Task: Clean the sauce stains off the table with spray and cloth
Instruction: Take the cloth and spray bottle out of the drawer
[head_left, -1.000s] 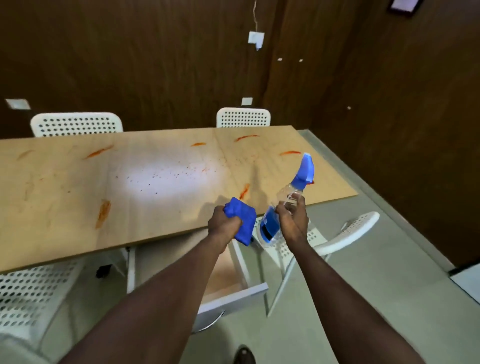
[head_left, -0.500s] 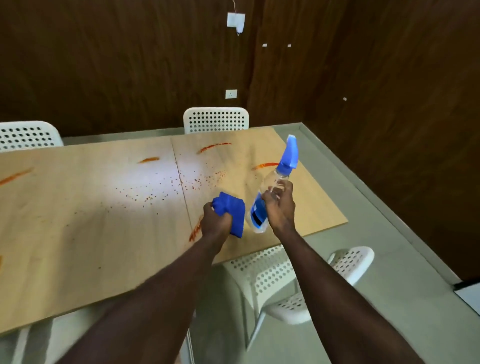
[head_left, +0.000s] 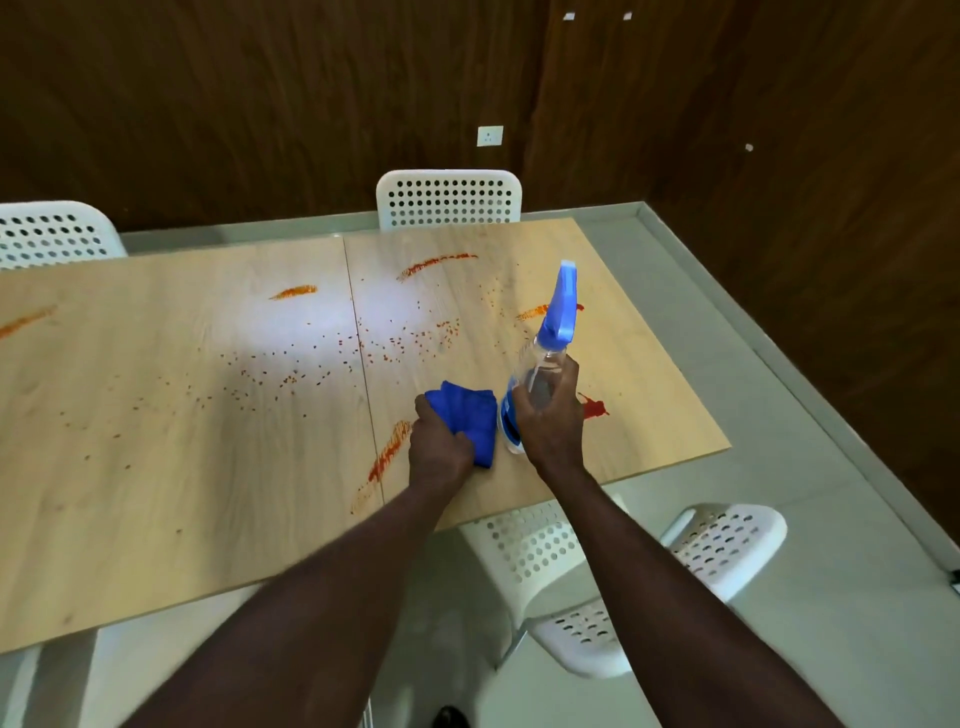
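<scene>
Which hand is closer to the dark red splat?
Right. The right hand, holding the spray bottle, is right beside the dark red splat; the left hand, gripping the blue cloth, is farther left, past the spray bottle.

The table (head_left: 156, 415) bears a pale, washed-out glare patch at its middle seam, the reflection of a light out of view; behind the table the wood wall (head_left: 260, 104) is dim and murky; the table's near edge bows with wide-angle distortion; below that edge the forearms (head_left: 311, 597) look soft and smeared; the stains (head_left: 387, 457) on the table read fairly sharp.
</scene>
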